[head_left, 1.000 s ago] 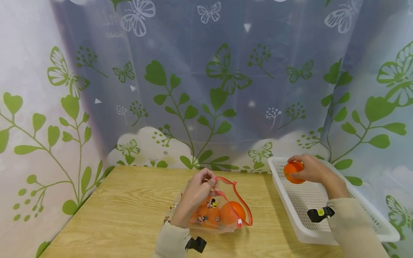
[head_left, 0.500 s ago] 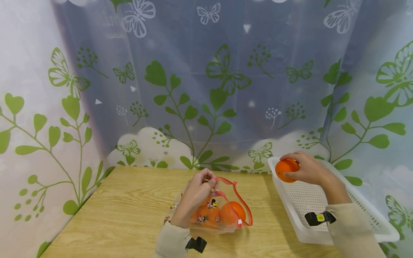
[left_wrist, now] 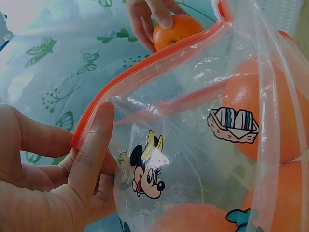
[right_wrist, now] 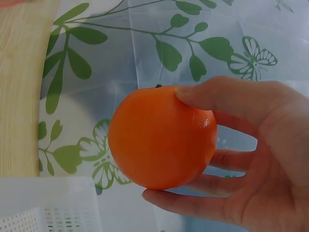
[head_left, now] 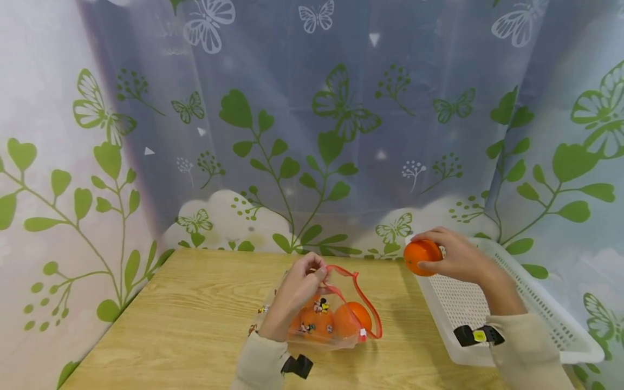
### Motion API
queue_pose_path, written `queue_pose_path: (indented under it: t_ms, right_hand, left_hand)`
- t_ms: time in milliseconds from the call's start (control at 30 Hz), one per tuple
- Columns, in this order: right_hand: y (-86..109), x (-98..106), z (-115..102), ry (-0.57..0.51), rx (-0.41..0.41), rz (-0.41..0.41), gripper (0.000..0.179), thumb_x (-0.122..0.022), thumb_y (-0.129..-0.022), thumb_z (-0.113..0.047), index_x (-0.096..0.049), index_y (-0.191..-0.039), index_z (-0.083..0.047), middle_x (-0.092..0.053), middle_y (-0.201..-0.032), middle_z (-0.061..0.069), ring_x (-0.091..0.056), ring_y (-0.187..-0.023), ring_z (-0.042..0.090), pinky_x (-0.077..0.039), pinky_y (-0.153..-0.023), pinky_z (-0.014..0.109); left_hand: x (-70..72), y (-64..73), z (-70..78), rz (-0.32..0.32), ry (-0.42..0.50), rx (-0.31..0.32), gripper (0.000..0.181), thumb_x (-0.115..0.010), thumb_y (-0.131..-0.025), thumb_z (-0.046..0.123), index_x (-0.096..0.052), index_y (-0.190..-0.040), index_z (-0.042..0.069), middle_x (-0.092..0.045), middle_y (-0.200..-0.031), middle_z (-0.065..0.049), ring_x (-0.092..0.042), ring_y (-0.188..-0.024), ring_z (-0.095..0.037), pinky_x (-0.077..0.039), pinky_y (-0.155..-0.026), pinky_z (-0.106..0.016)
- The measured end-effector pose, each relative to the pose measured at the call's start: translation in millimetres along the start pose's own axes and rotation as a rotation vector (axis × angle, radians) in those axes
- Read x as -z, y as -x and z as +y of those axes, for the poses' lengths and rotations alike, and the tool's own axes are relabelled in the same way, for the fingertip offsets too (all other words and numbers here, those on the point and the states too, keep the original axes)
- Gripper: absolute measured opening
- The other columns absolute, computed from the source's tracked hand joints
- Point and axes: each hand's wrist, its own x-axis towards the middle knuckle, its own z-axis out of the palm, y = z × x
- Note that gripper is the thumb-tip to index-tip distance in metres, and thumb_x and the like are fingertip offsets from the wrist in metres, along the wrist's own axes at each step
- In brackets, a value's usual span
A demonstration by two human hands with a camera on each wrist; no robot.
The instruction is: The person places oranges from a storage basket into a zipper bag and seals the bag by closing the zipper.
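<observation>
Orange (head_left: 422, 258) at 4 o'clock in head view, seen over 10 o'clock corner of white basket (head_left: 470, 353). Looks like mid-transfer step; next move probably calls for heading toward 8 o'clock, bag mouth kept wide. Right hand (head_left: 460, 260) grips it, thumb opposite fingers. Left hand (head_left: 299, 279) pinches red rim (left_wrist: 135, 70) of clear bag (left_wrist: 193, 164) (oranges (head_left: 359, 316) inside already, nice), mouth facing 3.

Head view: wood-grain table (head_left: 195, 303) spans 4 to 8 o'clock; printed sheet backdrop (head_left: 273, 65) wraps 8 through 12 to 4, blue-grey at 12; white butterfly print (head_left: 208, 23) at 11, green leaf print (head_left: 575, 162) at 3
</observation>
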Motion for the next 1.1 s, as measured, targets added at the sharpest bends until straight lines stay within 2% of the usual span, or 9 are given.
queue_pose_path:
  t_ms: [233, 533, 933, 1100]
  right_hand:
    - [1.1, -4, -8, -0.005, 0.019, 0.0, 0.045, -0.081, -0.087, -0.016, -0.068, -0.129, -0.008, -0.064, -0.127, 0.02, -0.065, -0.104, 0.035, -0.06, -0.084, 0.052]
    - [0.2, -11, -16, -0.002, 0.05, 0.015, 0.045, -0.083, -0.086, -0.018, -0.069, -0.128, -0.012, -0.065, -0.127, 0.018, -0.066, -0.105, 0.035, -0.061, -0.084, 0.053]
    - [1.0, -13, -30, -0.063, 0.058, -0.01, 0.045, -0.082, -0.088, -0.018, -0.068, -0.13, -0.012, -0.063, -0.127, 0.016, -0.066, -0.105, 0.031, -0.064, -0.079, 0.039]
    - [1.5, -16, -34, -0.097, 0.059, -0.021, 0.046, -0.082, -0.088, -0.019, -0.068, -0.131, -0.014, -0.062, -0.129, 0.015, -0.066, -0.106, 0.031, -0.065, -0.077, 0.036]
  left_hand:
    - [0.5, 0.8, 1.8, 0.002, 0.0, 0.002, 0.012, -0.05, -0.108, 0.011, -0.055, -0.101, 0.002, -0.057, -0.093, -0.009, -0.063, -0.08, -0.019, -0.064, -0.087, -0.049]
    - [-0.2, 1.6, 3.0, 0.001, 0.01, -0.007, 0.013, -0.05, -0.108, 0.011, -0.055, -0.102, 0.0, -0.057, -0.095, -0.013, -0.061, -0.08, -0.018, -0.066, -0.084, -0.044]
    - [-0.4, 2.1, 2.6, -0.002, 0.017, -0.007, 0.013, -0.05, -0.108, 0.011, -0.054, -0.101, 0.001, -0.057, -0.095, -0.014, -0.061, -0.08, -0.018, -0.066, -0.083, -0.042]
    - [-0.6, 1.4, 1.9, 0.001, -0.004, -0.004, 0.012, -0.051, -0.107, 0.01, -0.055, -0.101, 0.002, -0.058, -0.097, -0.018, -0.062, -0.079, -0.018, -0.066, -0.08, -0.039]
